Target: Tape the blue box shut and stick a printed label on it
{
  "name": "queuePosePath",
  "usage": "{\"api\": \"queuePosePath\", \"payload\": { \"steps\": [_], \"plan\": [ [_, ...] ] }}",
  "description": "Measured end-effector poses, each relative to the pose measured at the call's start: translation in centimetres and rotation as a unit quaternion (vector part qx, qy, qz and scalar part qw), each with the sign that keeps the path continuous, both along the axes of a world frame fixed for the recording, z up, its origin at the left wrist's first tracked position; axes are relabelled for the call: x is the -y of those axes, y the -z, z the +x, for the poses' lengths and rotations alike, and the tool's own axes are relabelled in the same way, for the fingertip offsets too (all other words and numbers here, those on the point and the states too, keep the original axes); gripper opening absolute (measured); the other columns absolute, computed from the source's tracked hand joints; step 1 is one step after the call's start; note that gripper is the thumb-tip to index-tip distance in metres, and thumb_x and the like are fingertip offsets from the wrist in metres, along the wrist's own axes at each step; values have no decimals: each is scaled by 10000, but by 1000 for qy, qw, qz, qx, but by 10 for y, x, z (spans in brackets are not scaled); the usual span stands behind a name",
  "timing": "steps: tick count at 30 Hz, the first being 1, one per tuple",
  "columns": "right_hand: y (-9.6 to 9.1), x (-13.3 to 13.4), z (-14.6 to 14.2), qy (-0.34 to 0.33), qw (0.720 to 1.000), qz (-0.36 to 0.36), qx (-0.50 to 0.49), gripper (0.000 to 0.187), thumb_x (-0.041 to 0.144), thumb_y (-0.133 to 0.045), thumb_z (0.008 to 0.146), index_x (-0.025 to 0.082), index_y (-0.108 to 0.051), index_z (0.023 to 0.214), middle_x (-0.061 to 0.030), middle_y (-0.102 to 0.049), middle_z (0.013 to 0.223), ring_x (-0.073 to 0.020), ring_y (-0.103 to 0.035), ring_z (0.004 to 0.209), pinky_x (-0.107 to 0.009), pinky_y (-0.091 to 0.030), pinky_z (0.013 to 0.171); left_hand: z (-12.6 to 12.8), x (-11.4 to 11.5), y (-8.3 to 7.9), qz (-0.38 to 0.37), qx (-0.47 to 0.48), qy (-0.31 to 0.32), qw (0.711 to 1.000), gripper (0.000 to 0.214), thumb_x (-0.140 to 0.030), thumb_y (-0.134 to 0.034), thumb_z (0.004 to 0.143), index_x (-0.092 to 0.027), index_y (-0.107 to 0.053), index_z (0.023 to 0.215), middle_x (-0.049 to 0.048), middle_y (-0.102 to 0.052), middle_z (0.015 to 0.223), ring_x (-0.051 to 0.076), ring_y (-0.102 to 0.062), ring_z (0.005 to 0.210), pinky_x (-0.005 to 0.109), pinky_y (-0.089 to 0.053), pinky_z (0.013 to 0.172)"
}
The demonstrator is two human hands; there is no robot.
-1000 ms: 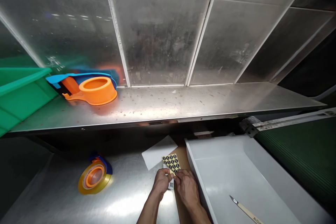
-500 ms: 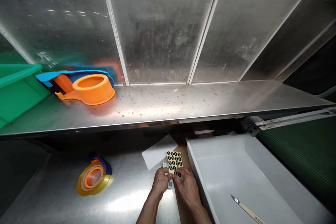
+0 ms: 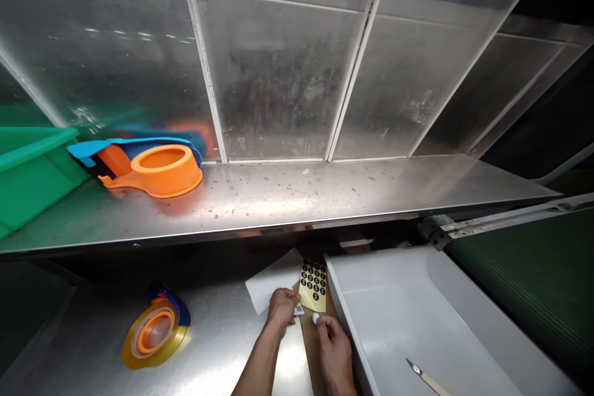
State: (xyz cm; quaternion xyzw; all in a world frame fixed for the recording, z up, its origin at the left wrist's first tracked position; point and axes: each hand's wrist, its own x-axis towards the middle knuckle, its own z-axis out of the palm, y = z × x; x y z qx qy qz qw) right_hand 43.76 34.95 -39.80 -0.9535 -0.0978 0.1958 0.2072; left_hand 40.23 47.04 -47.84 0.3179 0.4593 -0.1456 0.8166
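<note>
Left hand (image 3: 281, 308) pins a small label (image 3: 298, 309) beside a yellow sheet of black dot stickers (image 3: 314, 285), while the right hand (image 3: 331, 340), just apart, pinches one peeled sticker (image 3: 316, 318), not yet stuck down; most dots remain.

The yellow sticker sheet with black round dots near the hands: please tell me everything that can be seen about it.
The yellow sticker sheet with black round dots is a small rectangular card, paper-like, pale yellow, carrying rows of black circular stickers with tiny pale marks too small to read. It lies roughly flat, slightly tilted, on a brown cardboard strip, beside the white plastic tray and partly over a white paper sheet. The left hand is at its lower left edge; the right hand is just below it, with something small and white at its fingertips.
</note>
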Motion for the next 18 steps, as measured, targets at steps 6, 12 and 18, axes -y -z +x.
{"api": "queuePosePath", "payload": {
  "steps": [6, 12, 18],
  "plan": [
    [5, -31, 17, -41, 998, 41, 3, 477, 593, -525, 908, 155, -653, 771, -108, -716, 1038, -218, -682, 929, -389, -552, 813, -49, -5, -23, 13, -2, -78, 997, 294, -157, -532, 903, -112, -596, 1186, 108, -688, 1046, 180, -673, 781, 271, -530, 605],
    [-64, -62, -20, -221, 972, 74, 25, 306, 420, -495, 957, 211, -687, 842, -97, -695, 1111, -217, -678, 964, -275, -572, 726, -136, 9, -63, 20, 20, -244, 969, 796, -254, -613, 767, -200, -325, 1508, 77, -491, 1480, 238, -500, 1318, 253, -479, 971],
    [-132, -68, -85, -490, 842, 223, 30, 144, 151, -599, 877, 265, -675, 922, -55, -701, 1006, -229, -655, 997, -367, -560, 868, -210, 17, -158, 8, 13, -406, 914, 1045, -458, -661, 754, -251, -39, 1568, 136, -672, 1224, 289, -694, 886, 306, -512, 577]
  ]
}}
